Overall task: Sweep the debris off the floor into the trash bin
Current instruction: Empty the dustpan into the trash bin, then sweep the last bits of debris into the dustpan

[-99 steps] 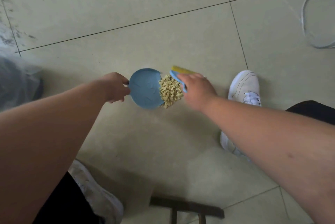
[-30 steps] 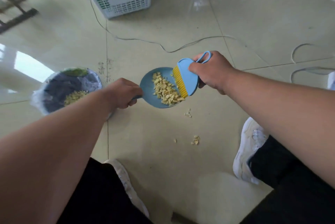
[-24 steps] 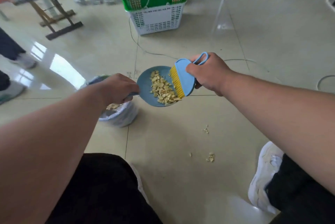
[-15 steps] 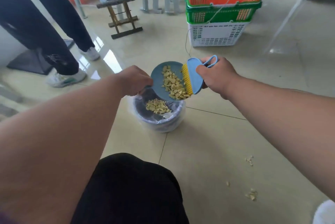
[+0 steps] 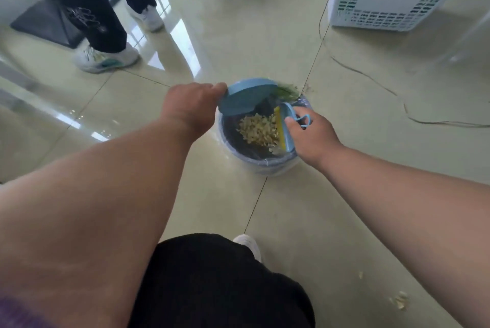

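dustpan (image 5: 245, 97) now tipped over trash bin (image 5: 265, 166).

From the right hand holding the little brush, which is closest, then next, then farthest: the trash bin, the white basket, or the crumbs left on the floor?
From the right hand:
1. Round blue plastic-lined trash bin, directly beneath it.
2. Pale leftover crumbs, on the floor at lower right.
3. White slotted plastic basket, far at upper right.

Above the dark-lined trash bin (image 5: 261, 166) holding pale yellow debris (image 5: 258, 128), a light blue dustpan (image 5: 245, 95) and blue, yellow-bristled brush (image 5: 285, 128) show over cream floor tiles (image 5: 331, 208).
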Tool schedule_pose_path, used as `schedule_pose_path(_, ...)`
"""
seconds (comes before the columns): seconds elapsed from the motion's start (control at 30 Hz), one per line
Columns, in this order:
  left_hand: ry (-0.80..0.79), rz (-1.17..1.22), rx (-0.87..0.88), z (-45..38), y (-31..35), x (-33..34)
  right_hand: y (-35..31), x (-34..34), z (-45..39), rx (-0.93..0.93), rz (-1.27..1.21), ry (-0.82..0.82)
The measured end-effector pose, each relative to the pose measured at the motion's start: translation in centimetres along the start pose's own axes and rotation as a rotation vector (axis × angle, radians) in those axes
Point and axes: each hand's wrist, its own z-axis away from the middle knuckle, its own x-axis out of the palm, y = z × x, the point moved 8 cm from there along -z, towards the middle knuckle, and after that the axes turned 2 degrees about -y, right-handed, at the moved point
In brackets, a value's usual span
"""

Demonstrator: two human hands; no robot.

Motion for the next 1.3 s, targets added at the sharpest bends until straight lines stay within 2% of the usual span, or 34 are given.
schedule_pose_path(0.17,0.028,-0.03,0.118,-0.7,2.3,-0.2,1.6,-1.5,1.2,0.007,-0.049,0.097)
schedule_pose_path(0.23,0.038,0.008,0.044,-0.9,2.1,-0.6,1.4,-2.5,1.4,0.01,-0.09,0.126)
schedule_pose_path(0.33,0.03,0.215,-0.166,-1.2,1.4,-1.3,1.0,-5.0,2.0,0.067,-0.275,0.177)
schedule_pose_path(0.43,0.061,0.288,-0.207,-1.2,2.4,-3.2,0.9,-8.1,3.1,0.126,-0.417,0.207)
schedule_pose_path(0.57,-0.037,0.377,-0.22,-2.3,5.6,-5.4,0.9,-13.4,5.2,0.133,-0.647,0.25)
schedule_pose_path(0.73,-0.221,0.586,-0.151,-4.2,14.0,-6.9,2.7,-20.3,9.0,0.123,-0.726,0.268)
schedule_pose_path(0.9,-0.304,0.762,-0.121,-4.4,24.0,-6.0,8.4,-26.2,13.3,0.204,-0.761,0.391)
schedule_pose_path(1.07,-0.433,0.781,-0.056,-1.9,33.2,-0.7,17.4,-28.8,17.5,0.373,-0.792,0.47)
schedule_pose_path(1.2,-0.549,0.733,-0.065,0.9,37.0,5.7,24.8,-28.4,20.3,0.498,-0.744,0.48)
schedule_pose_path(1.3,-0.658,0.645,-0.064,3.1,37.9,10.7,30.1,-27.8,21.9,0.564,-0.592,0.484)
